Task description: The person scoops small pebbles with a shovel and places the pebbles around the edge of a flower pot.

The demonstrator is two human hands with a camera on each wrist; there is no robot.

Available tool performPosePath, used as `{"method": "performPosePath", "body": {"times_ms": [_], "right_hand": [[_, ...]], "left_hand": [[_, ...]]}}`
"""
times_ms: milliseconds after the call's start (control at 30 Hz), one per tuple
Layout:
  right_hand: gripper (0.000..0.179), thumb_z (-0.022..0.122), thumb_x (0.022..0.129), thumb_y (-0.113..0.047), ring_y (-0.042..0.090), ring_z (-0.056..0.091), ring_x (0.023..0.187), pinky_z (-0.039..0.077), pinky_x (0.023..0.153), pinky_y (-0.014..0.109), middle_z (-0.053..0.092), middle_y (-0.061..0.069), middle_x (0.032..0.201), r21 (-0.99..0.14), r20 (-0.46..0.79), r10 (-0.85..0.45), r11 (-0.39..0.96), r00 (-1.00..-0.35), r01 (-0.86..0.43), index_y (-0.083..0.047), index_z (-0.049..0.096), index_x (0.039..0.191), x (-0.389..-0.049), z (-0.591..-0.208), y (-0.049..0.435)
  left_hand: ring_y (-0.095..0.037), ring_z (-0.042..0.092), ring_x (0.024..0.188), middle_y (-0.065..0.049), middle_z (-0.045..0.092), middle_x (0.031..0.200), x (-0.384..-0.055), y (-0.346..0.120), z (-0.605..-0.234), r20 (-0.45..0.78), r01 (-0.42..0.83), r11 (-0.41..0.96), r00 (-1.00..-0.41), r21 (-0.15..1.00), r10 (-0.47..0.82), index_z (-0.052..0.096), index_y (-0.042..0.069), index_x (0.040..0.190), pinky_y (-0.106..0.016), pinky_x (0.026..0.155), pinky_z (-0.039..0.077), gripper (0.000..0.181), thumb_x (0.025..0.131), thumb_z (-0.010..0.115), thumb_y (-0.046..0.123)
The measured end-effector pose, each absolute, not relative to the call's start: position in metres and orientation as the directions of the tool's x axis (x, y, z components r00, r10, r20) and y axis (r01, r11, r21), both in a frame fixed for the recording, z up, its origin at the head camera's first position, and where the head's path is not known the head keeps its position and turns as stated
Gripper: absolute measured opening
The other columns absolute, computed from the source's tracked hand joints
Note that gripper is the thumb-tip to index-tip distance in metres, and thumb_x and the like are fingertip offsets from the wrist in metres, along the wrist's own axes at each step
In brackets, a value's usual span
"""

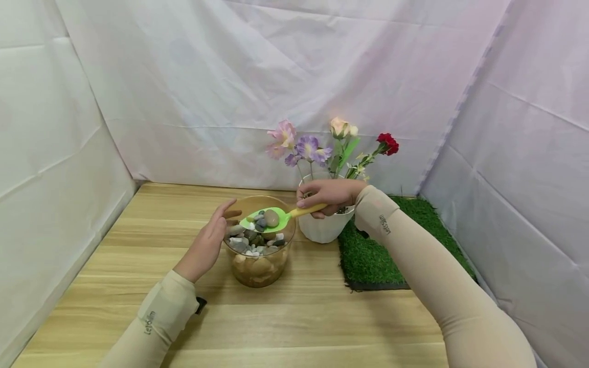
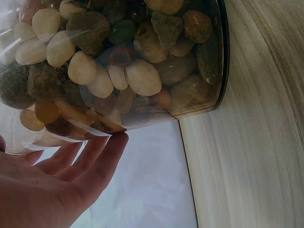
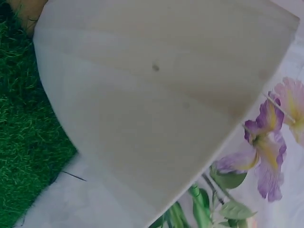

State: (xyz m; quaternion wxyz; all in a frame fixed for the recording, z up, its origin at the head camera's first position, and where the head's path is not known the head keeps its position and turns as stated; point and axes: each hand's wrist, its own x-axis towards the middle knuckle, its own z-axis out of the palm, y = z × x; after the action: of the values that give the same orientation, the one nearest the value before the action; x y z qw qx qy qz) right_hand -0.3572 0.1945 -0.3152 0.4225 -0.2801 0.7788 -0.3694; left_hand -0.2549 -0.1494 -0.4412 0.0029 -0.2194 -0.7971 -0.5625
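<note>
A green trowel (image 1: 281,220) with a yellow handle carries several pebbles, one large and brownish among smaller grey ones. My right hand (image 1: 325,196) grips its handle over the rim of a white flowerpot (image 1: 322,230). The trowel's blade is over the mouth of a clear, amber-tinted glass jar (image 1: 260,278), which holds many stones (image 2: 142,77). Along the jar's left side lies my left hand (image 1: 209,244), fingers extended and fingertips against the glass in the left wrist view. The right wrist view shows mostly the pot's white wall, and the right hand is out of sight there.
Artificial flowers stand in the pot: pink, purple (image 1: 313,148), peach (image 1: 339,128) and red (image 1: 388,144). A green turf mat (image 1: 377,260) lies to the right, under my right forearm. White cloth (image 1: 193,92) hangs around the wooden table (image 1: 257,327).
</note>
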Motion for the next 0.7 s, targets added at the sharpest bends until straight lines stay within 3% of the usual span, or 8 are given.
{"method": "performPosePath", "body": {"times_ms": [267,700], "right_hand": [[0.029,0.053,0.117,-0.028,0.013,0.033,0.049,0.03,0.048,0.03,0.056,0.012,0.074,-0.85,-0.398,-0.748,0.518,-0.531,-0.093,0.0,0.055,0.116,-0.354,-0.297,0.22],[0.024,0.049,0.118,-0.024,0.009,0.032,0.046,0.03,0.045,0.024,0.057,0.011,0.074,-0.866,-0.346,-0.614,0.5,-0.709,-0.011,-0.001,0.055,0.12,-0.347,-0.278,0.292]], "left_hand": [[-0.049,0.048,0.145,-0.02,0.044,0.164,-0.255,-0.15,-0.441,0.238,0.341,0.288,-0.91,0.895,0.339,0.018,0.028,0.175,-0.076,0.118,0.029,0.054,0.121,0.02,0.038],[-0.049,0.046,0.147,-0.024,0.042,0.164,-0.255,-0.148,-0.441,0.254,0.354,0.265,-0.903,0.897,0.348,0.018,0.028,0.175,-0.076,0.117,0.03,0.054,0.122,0.02,0.036]]}}
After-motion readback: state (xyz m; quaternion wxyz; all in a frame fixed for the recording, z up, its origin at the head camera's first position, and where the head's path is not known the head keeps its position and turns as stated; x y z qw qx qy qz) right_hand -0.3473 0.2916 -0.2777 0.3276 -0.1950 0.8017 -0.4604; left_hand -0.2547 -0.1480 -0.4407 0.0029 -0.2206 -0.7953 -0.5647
